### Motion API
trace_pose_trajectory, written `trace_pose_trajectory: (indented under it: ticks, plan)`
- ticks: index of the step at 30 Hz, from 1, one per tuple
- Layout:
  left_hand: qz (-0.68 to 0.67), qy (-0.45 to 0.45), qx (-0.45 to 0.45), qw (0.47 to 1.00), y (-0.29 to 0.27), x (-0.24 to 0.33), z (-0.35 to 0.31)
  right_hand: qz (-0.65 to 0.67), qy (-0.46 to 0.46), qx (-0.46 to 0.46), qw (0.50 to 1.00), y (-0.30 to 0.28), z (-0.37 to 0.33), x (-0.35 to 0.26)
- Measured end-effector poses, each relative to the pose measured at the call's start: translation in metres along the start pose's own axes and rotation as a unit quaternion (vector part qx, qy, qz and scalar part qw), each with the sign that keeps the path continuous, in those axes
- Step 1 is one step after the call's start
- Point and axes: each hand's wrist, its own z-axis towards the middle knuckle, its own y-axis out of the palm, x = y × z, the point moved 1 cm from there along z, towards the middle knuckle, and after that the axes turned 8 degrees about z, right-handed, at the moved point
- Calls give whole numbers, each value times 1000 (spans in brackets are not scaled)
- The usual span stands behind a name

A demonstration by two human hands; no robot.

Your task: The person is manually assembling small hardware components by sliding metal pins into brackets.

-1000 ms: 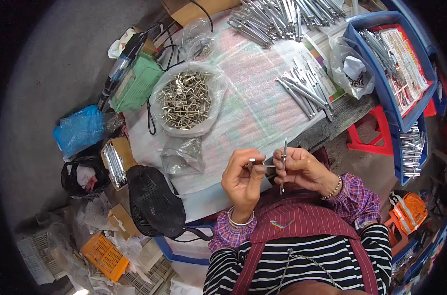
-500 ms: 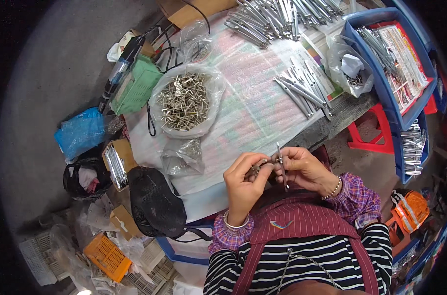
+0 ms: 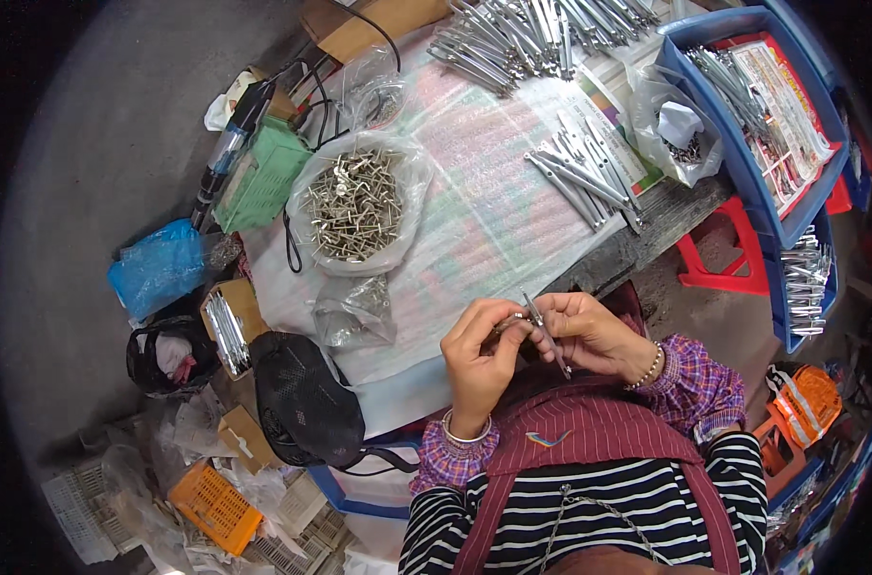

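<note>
My right hand [image 3: 597,335] pinches a slim silver metal strip [image 3: 558,360], held at a slant in front of my apron. Close against it on the left, my left hand [image 3: 479,356] has thumb and fingertips pressed together beside the strip's upper part. A small shiny metal piece shows at those fingertips, too small and covered to name. Past my hands on the table lies a loose group of similar silver strips [image 3: 589,171]. A plastic-lined bowl of metal screws or bolts [image 3: 354,206] stands to the left.
A larger heap of metal strips [image 3: 541,34] lies at the far edge. Blue trays [image 3: 678,53] and a bag of small parts [image 3: 680,134] stand at right, above a red stool [image 3: 719,254]. A black mesh bag [image 3: 306,398] and a green basket [image 3: 263,177] sit at left.
The strip in my right hand has tilted, its upper end leaning left. My left fingertips have come up against it.
</note>
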Motion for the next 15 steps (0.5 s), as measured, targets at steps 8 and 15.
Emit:
trace_pose_trajectory:
  ticks: [8,15]
  plan:
    - [32,7,18,999,3,-1,-2,14,7,-3,1000,-3,2,2]
    - [37,-16,6,999,0,-5,-5,15,0,-7,1000,-4,2,4]
